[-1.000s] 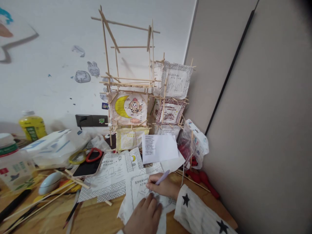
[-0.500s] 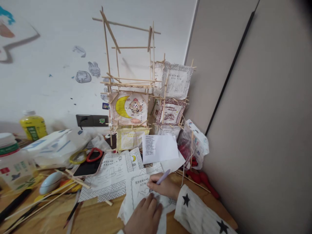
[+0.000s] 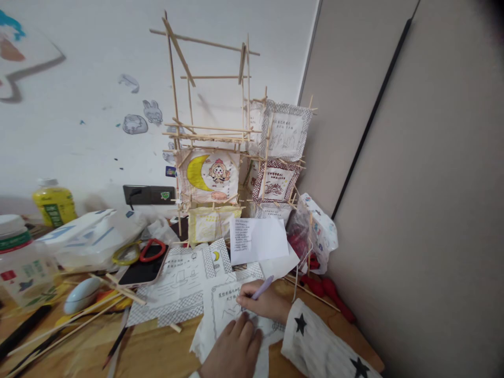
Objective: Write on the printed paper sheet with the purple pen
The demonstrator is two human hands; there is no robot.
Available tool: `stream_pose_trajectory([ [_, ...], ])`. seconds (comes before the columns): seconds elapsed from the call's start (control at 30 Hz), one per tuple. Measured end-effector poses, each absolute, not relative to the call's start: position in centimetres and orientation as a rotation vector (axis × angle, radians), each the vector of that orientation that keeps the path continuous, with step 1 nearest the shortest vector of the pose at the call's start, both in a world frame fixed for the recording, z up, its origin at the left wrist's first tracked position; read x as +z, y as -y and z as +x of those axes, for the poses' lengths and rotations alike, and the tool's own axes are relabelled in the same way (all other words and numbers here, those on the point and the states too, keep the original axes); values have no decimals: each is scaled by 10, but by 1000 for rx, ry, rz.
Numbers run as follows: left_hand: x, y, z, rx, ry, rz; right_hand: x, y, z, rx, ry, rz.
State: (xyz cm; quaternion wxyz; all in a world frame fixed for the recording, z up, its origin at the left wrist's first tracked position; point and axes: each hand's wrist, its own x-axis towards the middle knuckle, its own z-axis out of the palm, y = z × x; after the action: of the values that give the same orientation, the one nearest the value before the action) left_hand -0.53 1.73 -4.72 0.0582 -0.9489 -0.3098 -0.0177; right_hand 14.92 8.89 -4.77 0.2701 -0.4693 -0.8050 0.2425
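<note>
My right hand grips a light purple pen, its tip end down at a thin white sheet with a line drawing. Handwritten characters and a wavy border show on that sheet. Flat on the sheet's lower part lies my left hand, fingers stretched toward the pen. The pen's tip is hidden behind my right fingers. Other drawn sheets with a boat picture and crosshatched borders lie just left. Beyond my hands, a paper with written lines leans against a wooden stick frame carrying drawn panels.
To the left are a phone, red-handled scissors, a computer mouse, loose sticks and bottles. A plastic bag and a red object sit at the right, beside a grey cabinet.
The purple pen and my right hand have shifted very slightly, the pen's top end a little lower and to the left. My left hand stays in place.
</note>
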Motion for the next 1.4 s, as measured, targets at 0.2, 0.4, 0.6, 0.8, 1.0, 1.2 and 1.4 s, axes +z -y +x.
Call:
stream_pose_trajectory([
  [0.2,-47,-15,-5,-115,950,-2878,-45,-88,148,690,2159,-1271],
  [0.4,-50,-17,-5,-139,930,-2867,-44,-88,149,688,2158,-1290],
  [0.6,-49,-16,-4,-97,948,-2853,-44,-88,149,709,2159,-1258],
  [0.8,-46,-16,-5,-118,922,-2879,-42,-86,149,710,2147,-1270],
  [1.0,-49,-16,-6,-147,935,-2862,-42,-87,148,693,2181,-1246],
  [1.2,-48,-15,-5,-146,937,-2852,-46,-89,149,674,2186,-1267],
  [1.4,-53,-17,-6,-175,915,-2852,-46,-88,150,657,2164,-1254],
])
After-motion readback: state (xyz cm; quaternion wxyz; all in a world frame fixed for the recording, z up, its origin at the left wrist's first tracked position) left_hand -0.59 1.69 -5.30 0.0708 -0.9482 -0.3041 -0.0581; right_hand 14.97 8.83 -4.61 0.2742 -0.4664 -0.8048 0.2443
